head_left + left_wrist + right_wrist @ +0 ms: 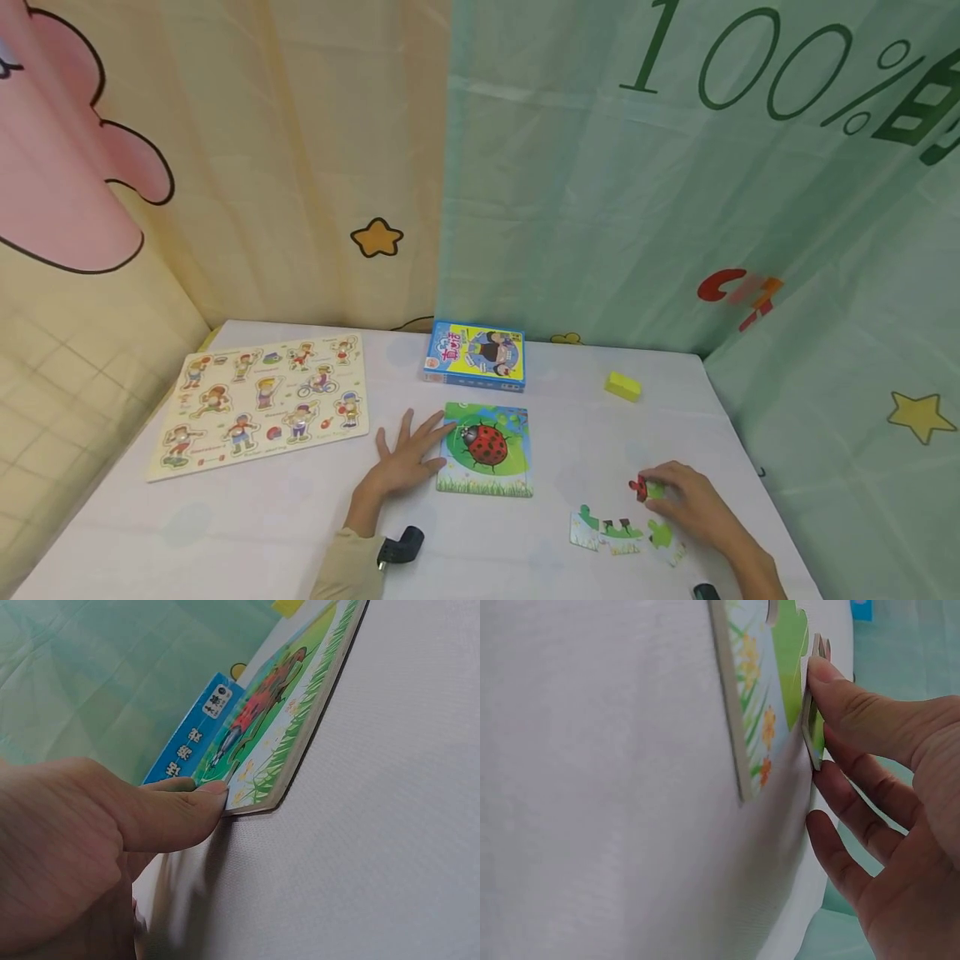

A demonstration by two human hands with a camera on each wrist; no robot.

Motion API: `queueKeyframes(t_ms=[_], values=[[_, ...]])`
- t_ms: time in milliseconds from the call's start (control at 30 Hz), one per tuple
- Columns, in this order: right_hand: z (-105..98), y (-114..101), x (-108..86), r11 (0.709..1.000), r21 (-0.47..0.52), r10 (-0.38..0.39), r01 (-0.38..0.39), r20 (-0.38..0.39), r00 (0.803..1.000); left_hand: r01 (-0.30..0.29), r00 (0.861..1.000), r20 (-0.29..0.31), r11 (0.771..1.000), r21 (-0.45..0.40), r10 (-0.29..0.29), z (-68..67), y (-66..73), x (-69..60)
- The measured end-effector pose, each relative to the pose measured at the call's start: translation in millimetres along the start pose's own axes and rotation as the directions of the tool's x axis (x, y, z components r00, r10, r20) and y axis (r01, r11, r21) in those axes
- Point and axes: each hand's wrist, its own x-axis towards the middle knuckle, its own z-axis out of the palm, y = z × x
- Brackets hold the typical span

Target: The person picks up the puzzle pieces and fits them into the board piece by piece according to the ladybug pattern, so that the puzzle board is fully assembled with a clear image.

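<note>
A square ladybug puzzle board lies flat in the middle of the table, its picture looking whole. My left hand rests at its left edge, fingers spread. In the left wrist view, the thumb touches the board's corner. On the right, my right hand pinches a red and green puzzle piece between thumb and fingers. The right wrist view shows this piece held edge-on. Several loose puzzle pieces with grass and flowers lie in a row just left of and below that hand.
A wooden board with sports figures lies at the left. Behind the ladybug board is a blue and yellow box. A yellow block sits at the back right. Printed curtains hang around the white table.
</note>
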Motion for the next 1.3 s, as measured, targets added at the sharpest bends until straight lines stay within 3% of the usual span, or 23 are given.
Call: queueKeyframes(t_ms=[367,633,933,1133,1300], values=[[0,-6,7.4,0.998,0.049,0.040,-0.042,0.040,0.998,-0.011,1.000,-0.001,1.000,0.013,0.011,-1.3,0.5,-0.9],[6,-20,24.2,0.974,0.187,-0.122,0.128,-0.046,0.992,-0.011,1.000,-0.003,1.000,0.001,0.011,-1.0,0.4,-0.5],[23,-65,57.2,0.908,0.373,-0.202,0.189,-0.004,0.979,-0.001,1.000,0.005,1.000,0.022,0.001,-2.3,-1.5,0.7],[40,-112,76.5,0.879,0.410,-0.273,0.242,0.018,0.962,-0.005,1.000,0.004,1.000,0.017,0.005,-2.3,-3.0,0.9],[62,-131,94.2,0.878,0.370,-0.335,0.303,0.025,0.942,-0.008,1.000,0.006,1.000,0.007,0.008,0.4,-2.0,1.7]])
